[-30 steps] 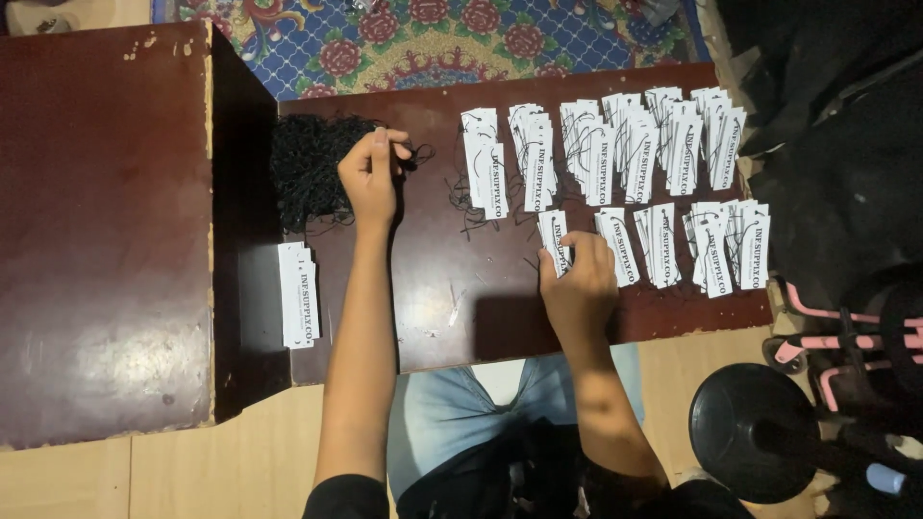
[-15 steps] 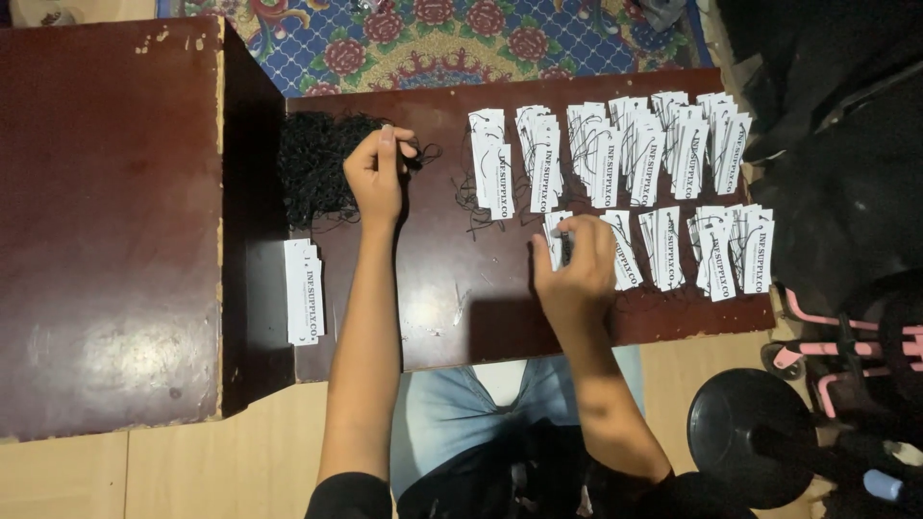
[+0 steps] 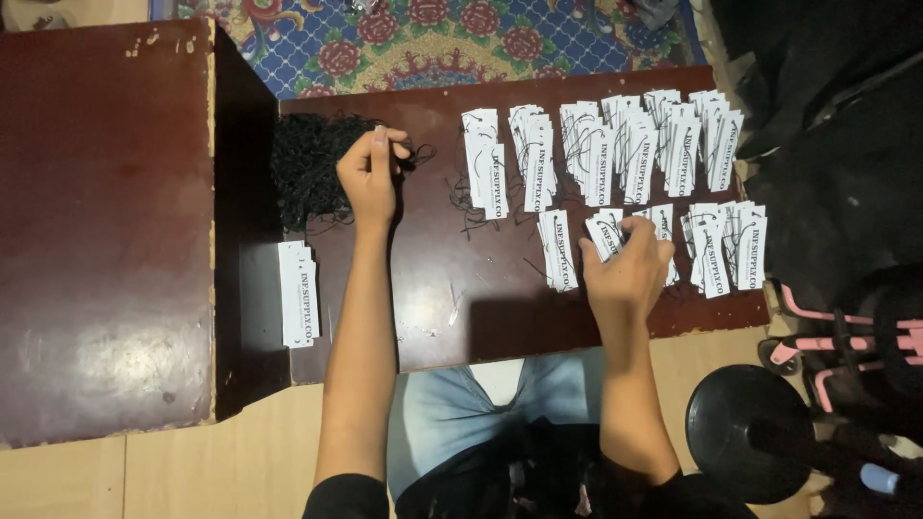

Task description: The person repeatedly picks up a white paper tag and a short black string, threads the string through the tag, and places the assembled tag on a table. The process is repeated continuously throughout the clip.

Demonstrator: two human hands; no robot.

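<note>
Looking down, you have a low dark brown table (image 3: pixel 461 308) across your lap, its worn top bare in the middle and scattered with loose black threads. Your left hand (image 3: pixel 370 173) rests at the right edge of a tangled heap of black string (image 3: pixel 308 168) near the table's far left corner, thumb and fingertips pinched together on a strand or two pulled from it. Your right hand (image 3: pixel 630 269) lies on the near row of white paper tags (image 3: pixel 721 245), fingers curled down and pressing on one small stack; whether they actually grip a tag you cannot tell from this angle. A far row of tag stacks (image 3: pixel 615 139), each already threaded with black loops, runs along the back edge toward the right. One separate plain stack of tags (image 3: pixel 298 293) sits alone at the near left edge, well apart from the rest.

Beside the table on your left stands a taller reddish-brown cabinet (image 3: pixel 106 231) with a scuffed, chipped top. Behind the table lies a blue carpet with red flowers (image 3: pixel 433 34). The floor (image 3: pixel 192 471) under you is pale wood. At your right sit a round black base (image 3: pixel 750 432) and a pink frame (image 3: pixel 836 341), below dark cloth (image 3: pixel 836 144).
</note>
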